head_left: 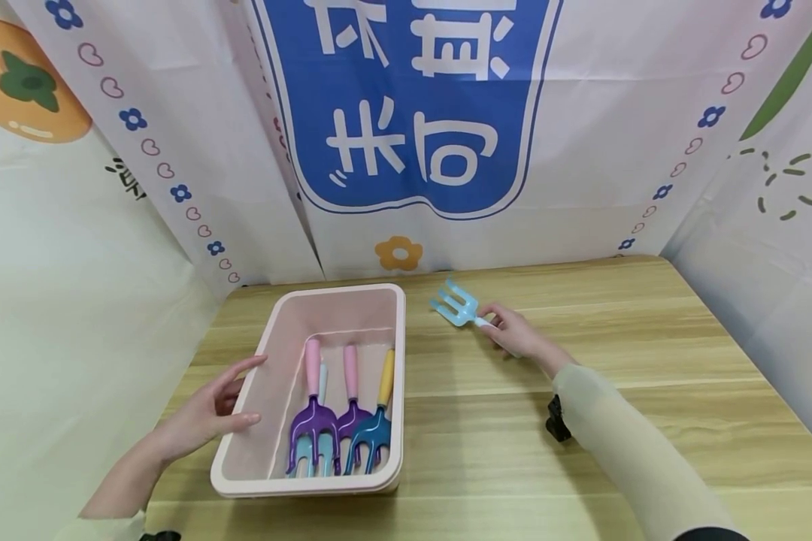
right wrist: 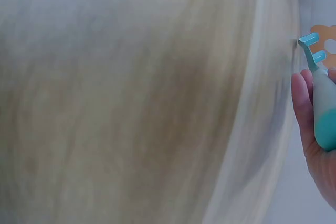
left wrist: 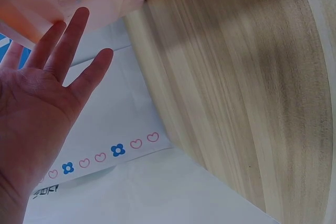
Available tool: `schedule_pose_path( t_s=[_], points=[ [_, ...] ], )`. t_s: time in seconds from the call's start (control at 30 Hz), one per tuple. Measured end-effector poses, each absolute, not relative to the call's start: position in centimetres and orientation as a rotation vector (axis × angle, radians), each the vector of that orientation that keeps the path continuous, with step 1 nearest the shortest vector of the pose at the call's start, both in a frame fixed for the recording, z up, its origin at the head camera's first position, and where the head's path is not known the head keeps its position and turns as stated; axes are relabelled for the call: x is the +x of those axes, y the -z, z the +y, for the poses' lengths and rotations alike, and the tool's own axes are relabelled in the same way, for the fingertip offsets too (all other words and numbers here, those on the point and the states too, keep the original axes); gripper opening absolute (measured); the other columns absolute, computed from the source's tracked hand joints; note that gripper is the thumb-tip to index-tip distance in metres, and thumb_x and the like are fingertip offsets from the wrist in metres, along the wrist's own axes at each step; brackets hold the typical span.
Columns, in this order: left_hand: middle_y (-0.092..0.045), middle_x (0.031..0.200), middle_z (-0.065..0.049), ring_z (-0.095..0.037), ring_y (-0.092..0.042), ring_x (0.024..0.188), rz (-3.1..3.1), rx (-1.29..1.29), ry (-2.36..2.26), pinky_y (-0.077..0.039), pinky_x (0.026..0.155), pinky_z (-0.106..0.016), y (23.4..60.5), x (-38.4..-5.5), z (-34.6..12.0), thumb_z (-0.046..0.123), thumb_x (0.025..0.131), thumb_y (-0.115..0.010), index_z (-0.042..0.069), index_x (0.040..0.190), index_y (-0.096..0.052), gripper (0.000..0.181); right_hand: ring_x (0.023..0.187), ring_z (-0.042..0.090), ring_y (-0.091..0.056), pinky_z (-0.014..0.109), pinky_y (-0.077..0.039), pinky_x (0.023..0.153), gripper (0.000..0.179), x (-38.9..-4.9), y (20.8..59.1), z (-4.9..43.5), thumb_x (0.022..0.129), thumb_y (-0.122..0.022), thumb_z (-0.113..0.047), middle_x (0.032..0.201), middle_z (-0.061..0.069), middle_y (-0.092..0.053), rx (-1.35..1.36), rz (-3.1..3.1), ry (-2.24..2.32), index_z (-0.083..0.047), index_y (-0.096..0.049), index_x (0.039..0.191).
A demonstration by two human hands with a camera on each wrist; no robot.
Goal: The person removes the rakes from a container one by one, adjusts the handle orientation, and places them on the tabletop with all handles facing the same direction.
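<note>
A light blue hand fork [head_left: 459, 304] with a white handle is held by my right hand [head_left: 510, 330], its tines pointing toward the back wall. In the right wrist view the fork's handle [right wrist: 326, 108] lies in my right hand [right wrist: 310, 129], its teal end toward the wrist. My left hand [head_left: 206, 409] is at the left side of a pink plastic bin [head_left: 226, 487], thumb and index finger extended over the rim. The left wrist view shows those fingers [left wrist: 73, 40] spread and fairly straight against the bin. Purple forks [head_left: 313, 424] with pink handles lie inside the bin.
Also in the bin are a dark blue fork [head_left: 372, 430] with a yellow handle and a light blue fork [head_left: 325, 451] beneath the purple ones. The bin stands on the left part of a wood-grain table [head_left: 487, 466]. Printed cloth [head_left: 582, 188] hangs behind and at both sides.
</note>
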State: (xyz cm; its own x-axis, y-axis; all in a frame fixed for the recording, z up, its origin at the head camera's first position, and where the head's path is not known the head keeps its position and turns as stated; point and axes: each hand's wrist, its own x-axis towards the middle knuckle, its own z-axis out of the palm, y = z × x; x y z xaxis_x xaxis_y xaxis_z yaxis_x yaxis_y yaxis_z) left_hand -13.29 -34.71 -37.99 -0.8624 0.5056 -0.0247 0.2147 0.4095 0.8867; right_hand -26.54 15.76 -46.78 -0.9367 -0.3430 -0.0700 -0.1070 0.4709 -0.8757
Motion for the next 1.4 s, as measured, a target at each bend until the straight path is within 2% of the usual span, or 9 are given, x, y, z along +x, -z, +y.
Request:
schedule_pose_path(
  t_s=[0.1,0.33,0.43,0.83,1.1,1.4],
  points=[
    [-0.048,0.124,-0.044,-0.02,-0.066,0.096,2.376,0.631,-1.436,-0.058,0.071,-0.039,38.0,-13.3,-34.7,-0.001,0.09,-0.065,0.002,0.152,-0.018,0.078,0.067,0.025,-0.058,0.034,-0.053,0.052,0.029,-26.7,47.2,15.7,0.1,-0.053,-0.007,0.092,0.02,-0.056,-0.388,2.489,1.441,-0.006,-0.048,0.129],
    [-0.048,0.124,-0.044,-0.019,-0.065,0.096,2.372,0.626,-1.445,-0.058,0.071,-0.039,38.0,-13.2,-34.6,-0.001,0.09,-0.065,0.004,0.153,-0.019,0.078,0.081,0.022,-0.058,0.036,-0.046,0.073,0.027,-27.0,47.5,15.8,0.095,-0.063,-0.014,0.091,0.007,-0.064,-0.519,2.742,1.166,-0.007,-0.06,0.12],
    [-0.048,0.124,-0.043,-0.019,-0.065,0.096,2.374,0.618,-1.443,-0.058,0.071,-0.039,38.0,-13.2,-34.6,0.0,0.091,-0.065,0.005,0.153,-0.019,0.078,0.084,0.024,-0.058,0.04,-0.047,0.075,0.025,-27.0,47.4,15.7,0.094,-0.065,-0.016,0.091,0.007,-0.064,-0.512,2.765,1.119,-0.008,-0.062,0.117],
    [-0.045,0.127,-0.044,-0.018,-0.065,0.098,2.366,0.606,-1.445,-0.057,0.072,-0.039,37.9,-13.1,-34.5,0.001,0.091,-0.065,0.004,0.153,-0.018,0.078,0.082,0.021,-0.057,0.038,-0.048,0.074,0.026,-27.0,47.8,14.3,0.093,-0.067,-0.018,0.09,0.006,-0.062,-0.391,2.791,1.122,-0.006,-0.06,0.115],
    [-0.045,0.127,-0.044,-0.018,-0.065,0.098,2.369,0.599,-1.437,-0.057,0.073,-0.038,37.9,-13.1,-34.7,0.001,0.091,-0.065,0.003,0.153,-0.017,0.078,0.089,0.025,-0.059,0.04,-0.05,0.08,0.028,-26.9,47.8,13.1,0.093,-0.066,-0.019,0.097,0.011,-0.064,-0.209,2.825,1.143,-0.005,-0.058,0.116],
    [-0.045,0.127,-0.044,-0.018,-0.065,0.098,2.37,0.599,-1.442,-0.057,0.073,-0.038,37.9,-13.1,-34.7,0.001,0.091,-0.065,0.004,0.153,-0.017,0.078,0.086,0.026,-0.061,0.041,-0.05,0.077,0.03,-26.7,47.6,12.2,0.093,-0.068,-0.019,0.094,0.013,-0.065,-0.148,2.884,1.178,-0.003,-0.059,0.115]
  ],
)
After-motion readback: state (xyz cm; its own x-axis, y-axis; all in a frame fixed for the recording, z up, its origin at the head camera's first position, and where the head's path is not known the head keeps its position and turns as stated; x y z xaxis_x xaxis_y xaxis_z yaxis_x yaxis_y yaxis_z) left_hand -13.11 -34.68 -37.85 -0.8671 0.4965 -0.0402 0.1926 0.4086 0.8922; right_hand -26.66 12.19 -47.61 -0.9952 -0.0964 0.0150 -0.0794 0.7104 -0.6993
